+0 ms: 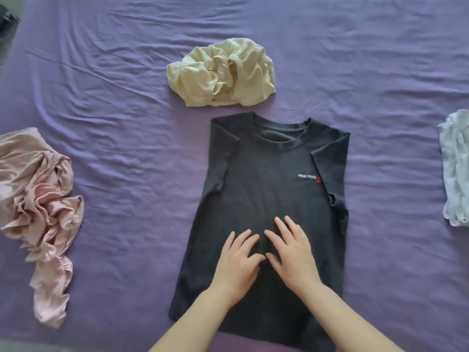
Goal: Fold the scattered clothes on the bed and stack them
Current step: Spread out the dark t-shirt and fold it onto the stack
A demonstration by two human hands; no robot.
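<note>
A dark grey T-shirt (266, 179) lies flat on the purple bed sheet (127, 148), front up, with both sleeves folded inward over its body. My left hand (238, 260) and my right hand (291, 252) rest palm down side by side on its lower middle, fingers spread, holding nothing. A crumpled cream garment (223, 73) lies just beyond the collar. To the left sits a crumpled pink garment (38, 212). A pale blue-white garment (455, 168) lies at the right edge, partly cut off.
A dark object (7, 21) shows at the top left corner past the sheet. Wrinkled bare sheet stretches between the garments and across the far side of the bed.
</note>
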